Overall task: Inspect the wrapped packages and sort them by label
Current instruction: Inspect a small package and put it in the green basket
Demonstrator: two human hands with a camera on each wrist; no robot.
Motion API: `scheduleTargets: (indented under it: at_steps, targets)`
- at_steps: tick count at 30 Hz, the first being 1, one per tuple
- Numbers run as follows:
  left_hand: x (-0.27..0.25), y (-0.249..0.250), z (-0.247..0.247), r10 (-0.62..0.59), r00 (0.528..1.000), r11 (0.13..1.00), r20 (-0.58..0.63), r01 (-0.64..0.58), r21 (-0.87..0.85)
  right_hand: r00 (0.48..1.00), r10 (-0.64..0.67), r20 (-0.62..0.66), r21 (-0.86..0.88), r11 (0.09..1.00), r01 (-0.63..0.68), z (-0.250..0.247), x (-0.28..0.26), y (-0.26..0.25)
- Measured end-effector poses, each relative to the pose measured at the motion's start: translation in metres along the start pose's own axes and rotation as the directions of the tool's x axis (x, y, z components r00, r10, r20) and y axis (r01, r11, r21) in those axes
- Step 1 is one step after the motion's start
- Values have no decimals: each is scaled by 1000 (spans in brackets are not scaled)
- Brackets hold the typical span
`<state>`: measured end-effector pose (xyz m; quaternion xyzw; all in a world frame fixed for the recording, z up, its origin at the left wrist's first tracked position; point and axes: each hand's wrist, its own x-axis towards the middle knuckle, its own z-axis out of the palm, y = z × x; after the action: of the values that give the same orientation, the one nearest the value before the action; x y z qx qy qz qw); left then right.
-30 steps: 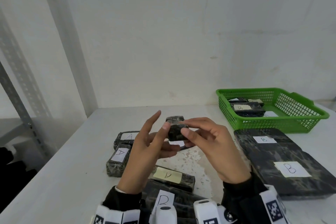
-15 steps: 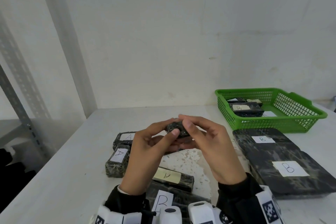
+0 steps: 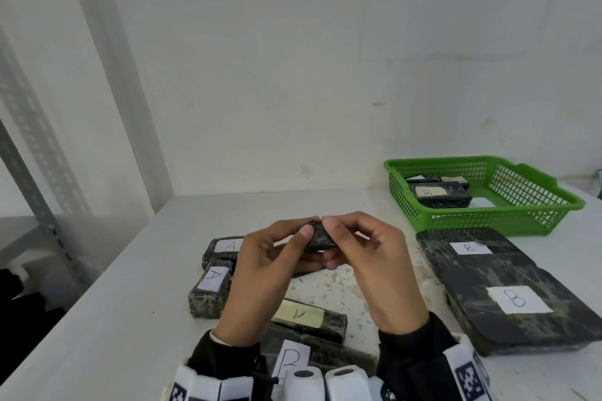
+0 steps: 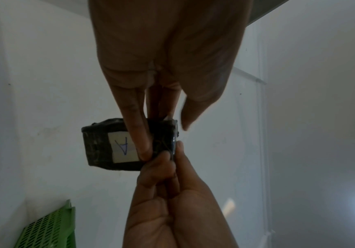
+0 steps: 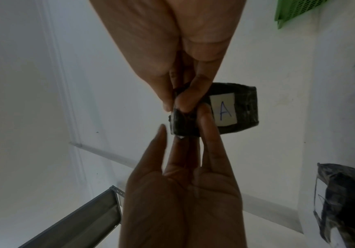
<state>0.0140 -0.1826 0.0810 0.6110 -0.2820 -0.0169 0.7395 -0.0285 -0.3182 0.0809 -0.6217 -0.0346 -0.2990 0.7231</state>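
Both hands are holding one small dark wrapped package (image 3: 317,236) in the air above the middle of the white table (image 3: 107,319), and it is sitting right between them at the fingertips. The left hand (image 3: 264,273) is gripping it from the left, thumb on the near face and fingers running along the underside, while the right hand (image 3: 368,267) is pinching its right end between curled fingers and thumb. In both wrist views the package's underside is showing a white label (image 4: 123,147) with a handwritten A, and a left finger is lying across the label's edge. Below and to the left of the hands, two dark packages marked A are lying on the table, one (image 3: 224,247) farther and one (image 3: 210,291) nearer, close together. A longer package (image 3: 309,319) with a yellowish A label is lying just under the left wrist, and nearer still a package (image 3: 290,358) with a white label is partly hidden by the sleeves. To the right, two large flat dark packages marked B are lying side by side, the far one (image 3: 469,247) just in front of a green basket (image 3: 488,221) and the near one (image 3: 518,303) close to the table's right edge. The basket is standing at the far right and is holding several small dark packages (image 3: 436,195), one showing a B.
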Motion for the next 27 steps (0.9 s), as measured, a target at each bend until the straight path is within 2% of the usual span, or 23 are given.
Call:
scheduleTargets:
  at_steps: [3,8,14,20,24,27]
  targets:
    - [-2,0,1,-4,1000,1000,8,4,-2,1000,-14,-24,-52,999,13,-2,1,3]
    - [0,-5,-1,-15,1000,1000,-28,15,20,997,65,48,-35,997,-63,-3,-1,1]
    - [-1,-2,-2,-40,997,999,60,41,-6,1000,4,16,-85,996,-3,-7,0,1]
    - [2,-7,-6,-45,997,999,59,44,30,994,72,82,-59,996,-67,-8,-2,-1]
    - [1,-4,-5,-43,992,999,121,42,11,997,49,51,-48,998,-47,-11,0,1]
    - [1,-5,-5,-31,994,999,100,27,35,997,61,53,-42,997,-59,-12,0,0]
